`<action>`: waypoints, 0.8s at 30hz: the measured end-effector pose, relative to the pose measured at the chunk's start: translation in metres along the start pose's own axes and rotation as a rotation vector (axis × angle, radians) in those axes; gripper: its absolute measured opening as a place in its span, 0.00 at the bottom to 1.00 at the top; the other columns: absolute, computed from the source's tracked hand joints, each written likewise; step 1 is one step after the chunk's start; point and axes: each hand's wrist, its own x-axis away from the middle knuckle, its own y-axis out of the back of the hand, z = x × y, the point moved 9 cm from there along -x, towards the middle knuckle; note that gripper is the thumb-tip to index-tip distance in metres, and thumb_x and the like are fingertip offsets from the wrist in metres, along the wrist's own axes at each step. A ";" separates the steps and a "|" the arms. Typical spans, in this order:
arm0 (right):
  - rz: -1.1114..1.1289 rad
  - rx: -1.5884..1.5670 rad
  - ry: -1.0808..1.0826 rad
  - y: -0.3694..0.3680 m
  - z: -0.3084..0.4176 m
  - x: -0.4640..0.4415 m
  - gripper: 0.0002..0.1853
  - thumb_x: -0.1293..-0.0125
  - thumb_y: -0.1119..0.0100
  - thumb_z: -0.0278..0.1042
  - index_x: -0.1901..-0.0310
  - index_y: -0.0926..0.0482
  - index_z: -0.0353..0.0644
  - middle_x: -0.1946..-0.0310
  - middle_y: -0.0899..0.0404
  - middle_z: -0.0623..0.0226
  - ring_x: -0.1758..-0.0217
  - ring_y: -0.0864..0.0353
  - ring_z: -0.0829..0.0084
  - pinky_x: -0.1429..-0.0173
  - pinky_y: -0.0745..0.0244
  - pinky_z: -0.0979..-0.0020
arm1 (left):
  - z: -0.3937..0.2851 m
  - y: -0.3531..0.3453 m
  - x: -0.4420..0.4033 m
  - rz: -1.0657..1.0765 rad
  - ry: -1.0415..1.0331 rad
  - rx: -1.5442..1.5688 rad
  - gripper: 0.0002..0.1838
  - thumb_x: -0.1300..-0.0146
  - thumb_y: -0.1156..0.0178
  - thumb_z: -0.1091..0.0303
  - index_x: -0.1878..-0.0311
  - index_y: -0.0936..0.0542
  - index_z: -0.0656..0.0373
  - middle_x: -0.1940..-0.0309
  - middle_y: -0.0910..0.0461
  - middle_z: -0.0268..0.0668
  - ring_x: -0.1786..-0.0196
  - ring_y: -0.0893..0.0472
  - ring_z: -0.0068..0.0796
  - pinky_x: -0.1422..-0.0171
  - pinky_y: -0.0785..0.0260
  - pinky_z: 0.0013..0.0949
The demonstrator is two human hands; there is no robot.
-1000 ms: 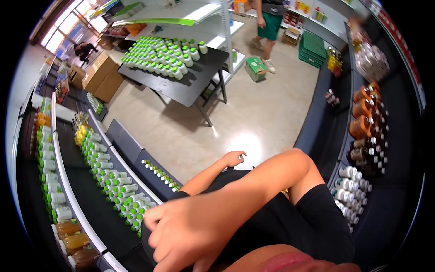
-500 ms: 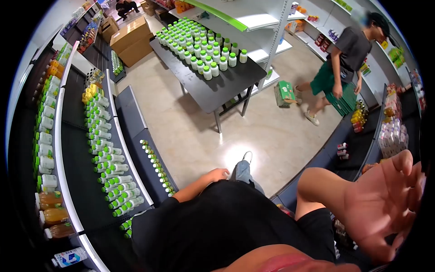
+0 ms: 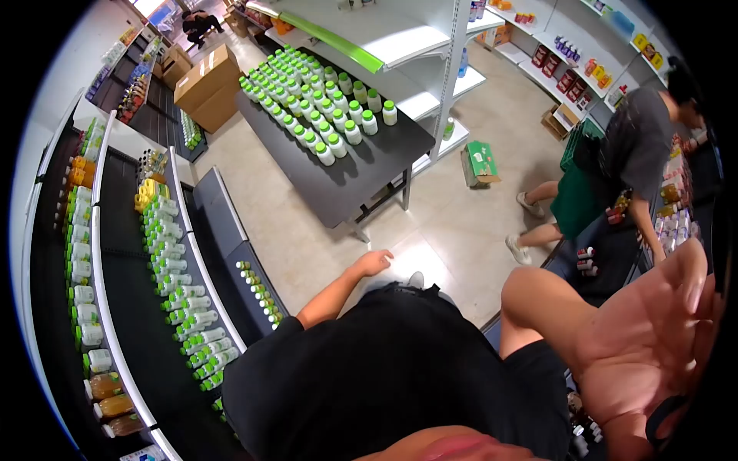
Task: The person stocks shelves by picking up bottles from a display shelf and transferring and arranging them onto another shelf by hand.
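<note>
Black short-sleeved shirt [image 3: 384, 369] across the lower middle of the head view, bare arms out to both sides. Left hand [image 3: 374, 263], near the centre of the frame: lowered, released, fingers loosely bent, closest in the picture to the near end of a black rectangular table [image 3: 330, 192]. Right hand [image 3: 642, 338], large at the right edge: raised, released, palm toward the camera, fingers partly bent and partly lost in the dark rim. Just above the latter, pale wrapped packs [image 3: 680, 228] on the right-hand shelf; cannot tell any contact from this angle.

White plastic bottles with bright green caps [image 3: 338, 123] upright in close rows on the tabletop, upper middle of the frame, well apart from both hands. More green-capped white bottles [image 3: 188, 303] down a dark shelf at the left, with amber-filled clear bottles [image 3: 114, 406] at the lower left and a row of small green-capped bottles [image 3: 261, 295] on a low ledge left of centre.

Green printed carton [image 3: 481, 163] on the pale floor, right of the table. Brown cardboard box [image 3: 207, 88] at the upper left. Co-worker in a dark grey T-shirt [image 3: 642, 142] at the upper right, bending toward the right-hand shelf, one arm reaching down beside the packs.
</note>
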 end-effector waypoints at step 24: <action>-0.090 -0.314 0.415 -0.200 -0.363 -0.148 0.15 0.43 0.35 0.24 0.66 0.34 0.49 0.62 0.24 0.69 0.65 0.24 0.67 0.62 0.29 0.62 | 0.066 0.207 -0.209 -0.192 0.164 0.437 0.22 0.40 0.40 0.61 0.42 0.21 0.54 0.54 0.15 0.49 0.54 0.15 0.42 0.45 0.24 0.42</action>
